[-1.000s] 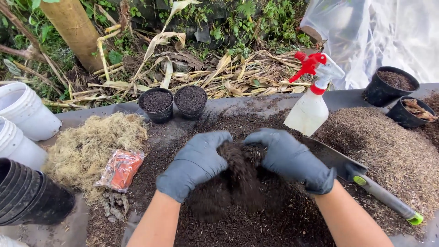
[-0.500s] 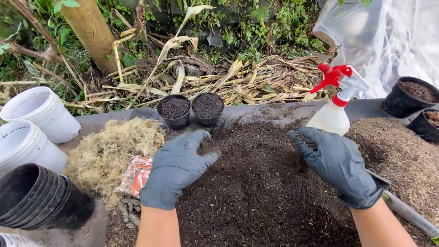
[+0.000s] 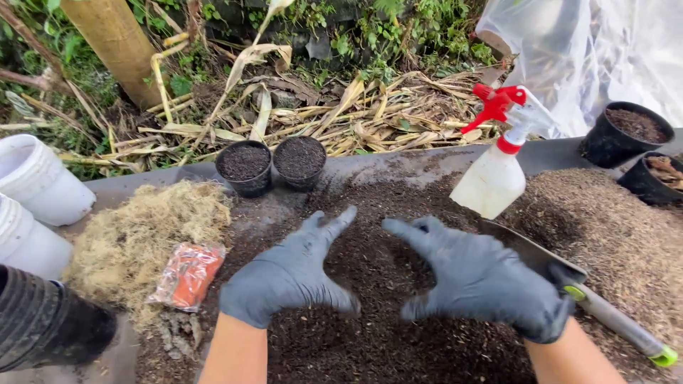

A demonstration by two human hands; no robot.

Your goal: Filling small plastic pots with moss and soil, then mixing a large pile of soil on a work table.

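Both my hands wear dark grey gloves and rest palm-down on a heap of dark potting soil (image 3: 370, 270) spread over a grey work surface. My left hand (image 3: 288, 274) has its fingers spread and pointing up and right. My right hand (image 3: 477, 277) mirrors it, fingers pointing up and left, a gap of soil between the two. Neither hand grips anything. Just behind the soil stand two small black pots (image 3: 244, 167) (image 3: 299, 161), each filled with dark soil.
A white spray bottle with red trigger (image 3: 498, 167) stands right of centre. A trowel (image 3: 605, 313) lies by my right wrist on brown mulch (image 3: 612, 227). Dry moss (image 3: 142, 242), an orange packet (image 3: 186, 276), stacked black pots (image 3: 43, 323) and white buckets (image 3: 35, 181) sit left. More black pots (image 3: 626, 131) stand far right.
A second ago both hands cupped a mound of soil together. They then drew apart and flattened, and now they have come closer again over the levelled soil.
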